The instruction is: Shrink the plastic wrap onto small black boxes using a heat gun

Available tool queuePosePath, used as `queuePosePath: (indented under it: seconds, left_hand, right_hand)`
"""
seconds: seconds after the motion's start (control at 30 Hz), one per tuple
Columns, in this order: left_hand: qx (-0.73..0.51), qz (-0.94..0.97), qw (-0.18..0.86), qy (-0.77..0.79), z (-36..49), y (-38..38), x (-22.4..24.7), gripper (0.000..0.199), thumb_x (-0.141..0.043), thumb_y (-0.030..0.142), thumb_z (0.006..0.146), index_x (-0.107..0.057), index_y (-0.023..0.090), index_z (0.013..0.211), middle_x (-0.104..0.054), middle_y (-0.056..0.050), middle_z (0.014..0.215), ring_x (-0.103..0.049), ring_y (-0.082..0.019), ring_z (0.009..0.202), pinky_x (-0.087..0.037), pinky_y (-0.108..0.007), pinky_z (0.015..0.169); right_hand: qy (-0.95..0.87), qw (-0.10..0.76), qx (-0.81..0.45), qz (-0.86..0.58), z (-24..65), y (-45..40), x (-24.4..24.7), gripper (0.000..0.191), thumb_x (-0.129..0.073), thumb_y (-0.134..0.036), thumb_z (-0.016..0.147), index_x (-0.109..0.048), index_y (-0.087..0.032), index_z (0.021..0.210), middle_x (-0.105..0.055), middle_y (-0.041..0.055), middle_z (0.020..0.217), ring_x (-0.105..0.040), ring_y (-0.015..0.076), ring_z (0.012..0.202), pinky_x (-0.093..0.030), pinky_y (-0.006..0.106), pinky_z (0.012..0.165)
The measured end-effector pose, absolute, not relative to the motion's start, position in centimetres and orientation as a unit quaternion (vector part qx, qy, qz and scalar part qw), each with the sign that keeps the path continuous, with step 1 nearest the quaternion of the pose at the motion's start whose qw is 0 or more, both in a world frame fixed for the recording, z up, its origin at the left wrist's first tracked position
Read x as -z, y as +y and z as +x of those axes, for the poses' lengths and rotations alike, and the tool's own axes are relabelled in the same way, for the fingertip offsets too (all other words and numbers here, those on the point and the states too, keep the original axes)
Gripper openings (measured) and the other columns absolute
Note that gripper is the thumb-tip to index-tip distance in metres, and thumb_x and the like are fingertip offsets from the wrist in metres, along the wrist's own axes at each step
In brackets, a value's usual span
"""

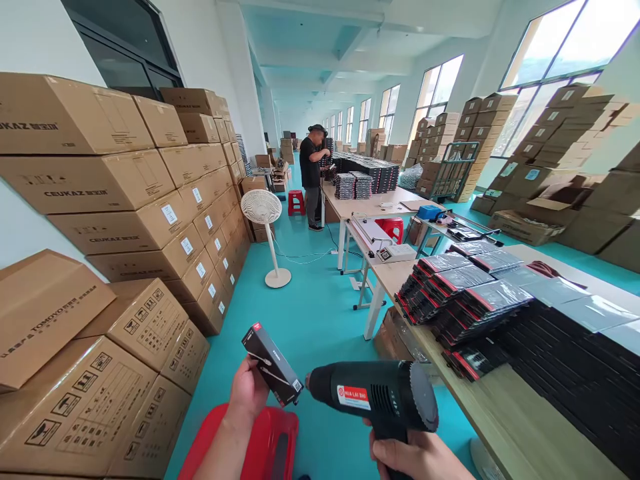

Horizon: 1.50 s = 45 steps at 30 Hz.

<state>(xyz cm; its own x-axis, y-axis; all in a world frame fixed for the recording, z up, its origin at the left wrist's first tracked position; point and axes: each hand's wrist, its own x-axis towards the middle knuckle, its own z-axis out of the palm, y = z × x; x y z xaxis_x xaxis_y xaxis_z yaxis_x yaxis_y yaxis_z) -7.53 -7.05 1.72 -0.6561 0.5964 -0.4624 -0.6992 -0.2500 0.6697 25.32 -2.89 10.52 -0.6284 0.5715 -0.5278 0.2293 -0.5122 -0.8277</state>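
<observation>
My left hand (249, 385) is closed around a slim black retail box (273, 363) with a cable pictured on its front, held tilted. In my right hand (405, 455) is a black heat gun (370, 393) with a red and white label, my fingers wrapped round its handle. The nozzle points left at the lower end of the box, a small gap away. Below my left hand stands a red plastic stool (293, 427). To the right, stacks of shiny film-wrapped black boxes (465, 287) lie on a wooden table (500, 427).
Tall stacks of cardboard cartons (120, 180) line the left wall. A white standing fan (261, 208) is on the floor ahead. A co-worker (311, 167) stands at a farther table. A sealing device (395, 253) sits at the table's far end; a wheeled cage (455, 170) stands behind.
</observation>
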Motion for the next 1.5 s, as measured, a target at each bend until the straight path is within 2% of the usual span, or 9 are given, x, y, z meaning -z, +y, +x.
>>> queuePosePath:
  seconds: [0.43,0.53,0.63,0.8,0.9,1.0,1.13,1.3,1.5]
  left_hand:
    - [-0.719,-0.011,0.506,0.476,-6.6,-7.4,-1.5,0.019,-0.05,0.007,0.072,-0.064,0.018,0.08,-0.064,-0.001,0.059,-0.061,-0.019,0.049,-0.051,-0.03,0.049]
    - [-0.671,0.011,0.57,0.474,-5.7,-7.2,-1.4,0.024,-0.051,0.008,0.075,-0.068,0.014,0.09,-0.068,-0.006,0.068,-0.064,-0.021,0.055,-0.05,-0.03,0.048]
    - [-0.613,0.004,0.643,0.459,-4.6,-8.0,-1.4,0.023,-0.059,0.029,0.086,-0.069,0.013,0.1,-0.071,-0.01,0.076,-0.065,-0.021,0.058,-0.049,-0.029,0.047]
    - [-0.657,0.022,0.685,0.313,-3.2,-11.0,-0.3,0.062,-0.063,0.06,0.084,-0.056,0.029,0.137,-0.07,-0.013,0.12,-0.07,-0.023,0.083,-0.054,-0.029,0.06]
    - [-0.666,0.008,0.702,0.251,-2.9,-11.2,0.8,0.072,-0.065,0.052,0.082,-0.049,0.021,0.144,-0.07,-0.017,0.117,-0.069,-0.026,0.096,-0.056,-0.03,0.068]
    - [-0.658,-0.008,0.708,0.258,-2.5,-10.6,1.5,0.061,-0.057,0.04,0.087,-0.05,0.017,0.143,-0.073,-0.015,0.108,-0.07,-0.028,0.095,-0.057,-0.041,0.084]
    - [-0.604,-0.002,0.729,0.323,-2.1,-9.6,2.1,0.053,-0.053,0.035,0.089,-0.057,0.01,0.136,-0.075,-0.018,0.107,-0.073,-0.031,0.088,-0.058,-0.044,0.079]
    - [-0.543,-0.005,0.745,0.387,-2.8,-8.8,2.5,0.052,-0.056,0.038,0.088,-0.062,0.006,0.129,-0.078,-0.02,0.1,-0.075,-0.034,0.081,-0.059,-0.044,0.074]
    - [-0.582,0.003,0.715,0.387,-3.0,-9.1,1.8,0.046,-0.058,0.033,0.087,-0.066,0.006,0.123,-0.077,-0.02,0.107,-0.076,-0.031,0.088,-0.06,-0.041,0.077]
  right_hand:
    - [-0.576,0.033,-0.732,-0.362,24.4,-2.5,-13.2,0.023,-0.065,-0.04,0.069,-0.061,-0.017,0.073,-0.06,0.0018,0.062,-0.053,0.0168,0.059,-0.042,0.031,0.059]
    - [-0.597,0.112,-0.72,-0.336,22.0,-1.4,-14.6,0.017,-0.062,-0.036,0.071,-0.056,-0.02,0.07,-0.055,-0.002,0.056,-0.051,0.0148,0.052,-0.041,0.029,0.052]
    - [-0.594,0.122,-0.723,-0.331,20.5,-0.5,-15.6,0.011,-0.063,-0.03,0.068,-0.057,-0.021,0.07,-0.055,-0.0038,0.054,-0.052,0.0151,0.051,-0.043,0.028,0.051]
    - [-0.627,-0.023,-0.743,-0.232,24.4,-2.8,-15.2,0.012,-0.071,-0.017,0.056,-0.064,-0.02,0.064,-0.059,-0.0038,0.059,-0.054,0.0154,0.059,-0.043,0.026,0.055]
    - [-0.586,0.005,-0.746,-0.317,27.6,-3.6,-12.9,0.01,-0.071,-0.022,0.06,-0.061,-0.02,0.061,-0.062,-0.0011,0.056,-0.054,0.0171,0.058,-0.043,0.028,0.054]
    - [-0.501,0.077,-0.756,-0.413,27.7,-2.8,-10.3,0.015,-0.067,-0.028,0.061,-0.059,-0.02,0.071,-0.056,-0.0032,0.047,-0.049,0.0147,0.044,-0.038,0.027,0.045]
    - [-0.449,0.216,-0.749,-0.436,24.2,-0.8,-9.2,0.023,-0.061,-0.034,0.068,-0.058,-0.019,0.086,-0.059,-0.0044,0.06,-0.053,0.0114,0.051,-0.044,0.025,0.051]
    - [-0.436,0.191,-0.791,-0.383,22.1,-0.3,-10.8,0.031,-0.073,-0.025,0.057,-0.063,-0.015,0.084,-0.063,-0.0005,0.062,-0.059,0.0168,0.051,-0.046,0.029,0.046]
    - [-0.411,0.228,-0.771,-0.43,23.1,-1.0,-10.7,0.029,-0.067,-0.031,0.063,-0.058,-0.017,0.087,-0.06,-0.0031,0.065,-0.056,0.0125,0.052,-0.044,0.026,0.046]
